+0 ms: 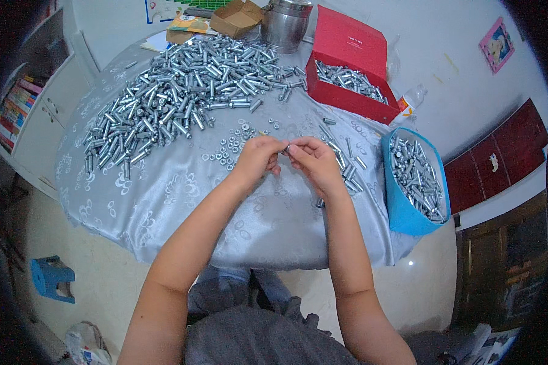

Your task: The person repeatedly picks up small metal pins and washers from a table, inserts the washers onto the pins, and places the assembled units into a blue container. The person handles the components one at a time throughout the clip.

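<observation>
Above the middle of the table, my left hand (257, 159) and my right hand (316, 163) meet with fingertips pinched on one small dark metal piece (286, 148). The fingers cover most of it, so whether it is a nut or a bolt end cannot be told. Just left of my left hand lie several loose silver nuts (229, 149). Beside and partly behind my right hand, loose metal bolts (360, 162) lie scattered. A large heap of silver sleeved bolts (182, 91) spreads over the far left of the table.
An open red box (354, 104) of bolts stands at the back right, near a plastic bottle (411, 98). A blue fabric bin (402, 213) full of bolts sits at the right edge. Behind are a metal pot (286, 27) and a cardboard box (236, 19). A grey patterned cloth (164, 213) covers the table.
</observation>
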`<control>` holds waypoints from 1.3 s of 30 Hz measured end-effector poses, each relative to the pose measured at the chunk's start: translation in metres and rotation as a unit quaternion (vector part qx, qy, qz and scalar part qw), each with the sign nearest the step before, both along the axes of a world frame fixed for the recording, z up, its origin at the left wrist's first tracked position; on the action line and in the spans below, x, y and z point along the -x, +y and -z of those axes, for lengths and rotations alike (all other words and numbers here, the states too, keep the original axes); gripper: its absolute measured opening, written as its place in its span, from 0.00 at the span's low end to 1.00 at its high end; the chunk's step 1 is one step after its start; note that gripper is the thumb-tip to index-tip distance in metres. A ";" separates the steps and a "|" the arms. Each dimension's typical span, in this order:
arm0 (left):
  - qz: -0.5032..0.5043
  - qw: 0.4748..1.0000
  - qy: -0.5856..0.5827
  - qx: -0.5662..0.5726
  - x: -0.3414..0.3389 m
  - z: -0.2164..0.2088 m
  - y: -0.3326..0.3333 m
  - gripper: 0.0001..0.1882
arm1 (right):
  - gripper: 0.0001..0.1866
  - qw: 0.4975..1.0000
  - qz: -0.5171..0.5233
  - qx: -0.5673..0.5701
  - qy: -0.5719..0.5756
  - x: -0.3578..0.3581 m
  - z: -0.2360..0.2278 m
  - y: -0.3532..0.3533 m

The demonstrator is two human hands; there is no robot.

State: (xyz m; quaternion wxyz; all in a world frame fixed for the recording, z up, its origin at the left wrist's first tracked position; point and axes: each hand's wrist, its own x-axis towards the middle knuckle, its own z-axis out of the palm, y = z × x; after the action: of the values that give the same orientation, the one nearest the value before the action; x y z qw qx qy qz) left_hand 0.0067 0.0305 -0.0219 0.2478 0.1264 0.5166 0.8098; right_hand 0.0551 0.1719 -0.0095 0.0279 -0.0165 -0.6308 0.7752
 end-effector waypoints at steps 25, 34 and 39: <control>0.070 0.996 0.033 -0.049 -0.011 -0.007 -0.005 0.11 | 0.12 0.983 -0.150 0.096 -0.049 -0.010 -0.011 0.012; -0.031 0.997 0.052 0.054 -0.012 -0.014 -0.004 0.18 | 0.13 0.989 -0.073 0.125 0.034 -0.004 -0.001 -0.002; -0.139 0.980 0.097 0.107 -0.001 -0.009 -0.004 0.16 | 0.12 0.995 0.007 -0.032 0.098 -0.004 -0.006 -0.011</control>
State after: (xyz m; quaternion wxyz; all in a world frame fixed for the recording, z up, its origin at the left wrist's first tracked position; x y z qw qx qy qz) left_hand 0.0078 0.0270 -0.0128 0.0934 0.1045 0.6343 0.7603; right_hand 0.0595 0.1608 -0.0033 0.0960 0.0563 -0.6494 0.7523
